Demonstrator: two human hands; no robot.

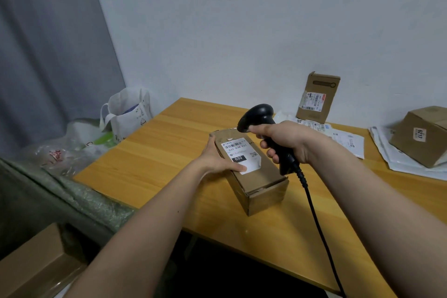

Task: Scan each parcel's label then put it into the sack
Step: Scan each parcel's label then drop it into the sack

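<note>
- A long brown cardboard box lies flat on the wooden table, near its front-left part, with one short end pointing toward the person.
- Its near end flap sits slightly raised at the seam.
- A white label is stuck on the box's top face; it carries a barcode, the print "032-038-E01", a small square code and a black patch reading "032".
- The left hand grasps the box from its left side, thumb lying across the lower edge of the label.
- The right hand is clenched around the handle of a black scanner, whose head is tilted down over the far end of the box.
- The scanner's black cable trails down toward the table's front edge.
- A white bag stands just off the table's left end.
</note>
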